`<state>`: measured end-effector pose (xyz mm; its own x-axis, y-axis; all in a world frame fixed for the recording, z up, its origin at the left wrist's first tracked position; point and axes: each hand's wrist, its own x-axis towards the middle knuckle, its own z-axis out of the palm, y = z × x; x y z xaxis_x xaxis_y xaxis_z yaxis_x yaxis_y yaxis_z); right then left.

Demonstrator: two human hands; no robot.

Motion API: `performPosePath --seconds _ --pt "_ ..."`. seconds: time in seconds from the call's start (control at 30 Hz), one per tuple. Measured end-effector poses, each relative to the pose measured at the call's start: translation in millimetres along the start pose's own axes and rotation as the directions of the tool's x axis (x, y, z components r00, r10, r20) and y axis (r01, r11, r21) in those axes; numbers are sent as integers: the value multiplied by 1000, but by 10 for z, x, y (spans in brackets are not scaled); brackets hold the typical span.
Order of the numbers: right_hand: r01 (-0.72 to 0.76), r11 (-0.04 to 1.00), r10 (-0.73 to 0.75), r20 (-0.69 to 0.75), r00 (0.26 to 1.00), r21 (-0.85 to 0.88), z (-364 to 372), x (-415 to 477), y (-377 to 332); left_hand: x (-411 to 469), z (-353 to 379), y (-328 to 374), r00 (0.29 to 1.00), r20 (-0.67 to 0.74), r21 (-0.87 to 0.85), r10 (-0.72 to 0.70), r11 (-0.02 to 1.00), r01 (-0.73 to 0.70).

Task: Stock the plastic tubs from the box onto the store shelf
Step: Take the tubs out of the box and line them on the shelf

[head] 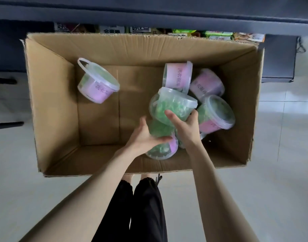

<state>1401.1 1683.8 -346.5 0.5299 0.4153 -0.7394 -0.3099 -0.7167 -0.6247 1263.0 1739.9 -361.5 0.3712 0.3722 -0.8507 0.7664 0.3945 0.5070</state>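
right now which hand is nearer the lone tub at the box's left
Left. The left hand is right of the lone tub and lower in view; the right hand, farther right.

洗衣凝珠 on tipped tub (180, 76), 洗衣 on left tub (98, 87), print on shelf packs (141, 29) blurred

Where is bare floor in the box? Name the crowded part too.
Bare: box floor between the lone tub at left and the piled tubs. Crowded: the right half, where the left hand and right hand each hold one.
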Motion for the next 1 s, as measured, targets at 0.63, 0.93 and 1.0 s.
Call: performPosePath --seconds 0.63,0.93,1.0 --pt "-96 971 57 179 982 220 -55 -951 -283 -1259 -698 -83 907 -360 -711 -218 693 -116" --pt "67 891 -252 366 896 450 -341 -2053 -1554 -2726 -1128 794 864 -470 -480 181 769 -423" --pt "144 879 -336 375 864 455 -396 -2388 -1924 -3094 -1260 1007 817 -510 -426 270 746 -512"
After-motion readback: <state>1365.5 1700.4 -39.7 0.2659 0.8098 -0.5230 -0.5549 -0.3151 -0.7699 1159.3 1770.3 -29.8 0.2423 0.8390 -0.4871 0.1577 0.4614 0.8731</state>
